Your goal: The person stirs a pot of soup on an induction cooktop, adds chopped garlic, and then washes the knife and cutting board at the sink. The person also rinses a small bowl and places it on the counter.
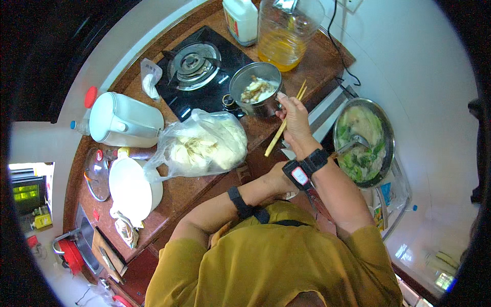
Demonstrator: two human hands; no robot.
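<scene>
My right hand (294, 117) closes its fingers at the near rim or handle of a steel cup (261, 109). White and brown food (257, 91) lies inside the cup, which is at the near corner of the gas hob. A pair of wooden chopsticks (277, 139) passes behind my right hand; whether the fingers grip them too is unclear. My left hand (283, 177) is close to my body under the right wrist. A strapped-on device (299, 173) partly hides it, so its fingers do not show.
Left of the cup lies a clear plastic bag of pale noodles (209, 147). The black gas hob (226, 57) has one visible burner. A large oil jug (282, 48) stands behind. At right, a pan of greens (362, 149) holds a ladle (355, 142). A white pot (134, 188) stands left.
</scene>
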